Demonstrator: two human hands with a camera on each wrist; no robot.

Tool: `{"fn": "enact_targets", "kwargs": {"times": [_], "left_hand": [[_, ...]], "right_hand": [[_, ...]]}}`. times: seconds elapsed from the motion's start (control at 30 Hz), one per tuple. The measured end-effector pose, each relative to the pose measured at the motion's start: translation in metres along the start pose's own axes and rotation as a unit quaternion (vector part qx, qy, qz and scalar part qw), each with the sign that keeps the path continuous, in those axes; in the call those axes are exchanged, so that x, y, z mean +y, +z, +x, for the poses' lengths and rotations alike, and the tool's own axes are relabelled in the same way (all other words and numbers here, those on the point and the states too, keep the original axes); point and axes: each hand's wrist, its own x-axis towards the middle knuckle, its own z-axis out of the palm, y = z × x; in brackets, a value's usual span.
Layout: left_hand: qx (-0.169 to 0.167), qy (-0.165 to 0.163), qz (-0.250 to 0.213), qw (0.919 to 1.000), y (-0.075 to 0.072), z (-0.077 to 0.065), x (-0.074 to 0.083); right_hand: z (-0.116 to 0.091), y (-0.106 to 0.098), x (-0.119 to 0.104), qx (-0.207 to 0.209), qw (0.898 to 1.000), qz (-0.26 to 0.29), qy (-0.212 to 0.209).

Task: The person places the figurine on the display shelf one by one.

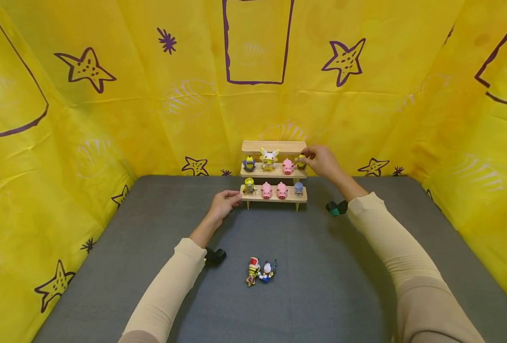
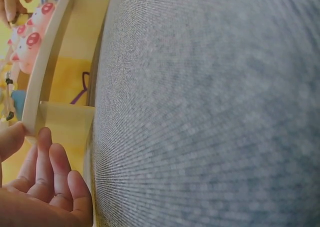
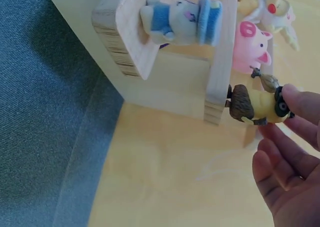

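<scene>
A three-tier wooden display shelf (image 1: 274, 196) stands at the back of the table. My left hand (image 1: 224, 205) pinches the left end of its bottom tier, thumb on top and fingers beneath. At the right end of the middle tier, my right hand (image 1: 320, 161) pinches a yellow minion figurine (image 3: 257, 104) with a brown skirt by its goggled head. Its feet are right at the tier's edge. Beside it sits a pink pig (image 1: 288, 166), then a white-eared yellow figurine (image 1: 268, 161) and a caped minion (image 1: 249, 164).
On the bottom tier stand a yellow figurine (image 1: 249, 186), two pink pigs (image 1: 266, 190) and a blue-clad figurine (image 1: 298, 189). Nearer me on the grey table (image 1: 322, 295) lie a red-hatted minion (image 1: 253, 271) and a white-and-blue figurine (image 1: 267, 271). Yellow printed cloth (image 1: 184, 124) hangs behind and at both sides.
</scene>
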Motion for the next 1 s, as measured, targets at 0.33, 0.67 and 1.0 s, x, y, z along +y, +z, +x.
{"fn": "enact_targets", "kwargs": {"times": [0.33, 0.67, 1.0], "left_hand": [[-0.002, 0.001, -0.006, 1.0, 0.0, 0.001, -0.002], [-0.005, -0.006, -0.006, 1.0, 0.0, 0.0, -0.001], [-0.003, 0.007, -0.002, 1.0, 0.0, 0.001, -0.002]], "right_hand": [[-0.003, 0.0, -0.001, -0.014, 1.0, 0.008, 0.021], [-0.005, 0.0, 0.0, -0.021, 0.999, 0.03, 0.038], [-0.013, -0.009, -0.004, -0.013, 0.997, 0.044, 0.061]]}}
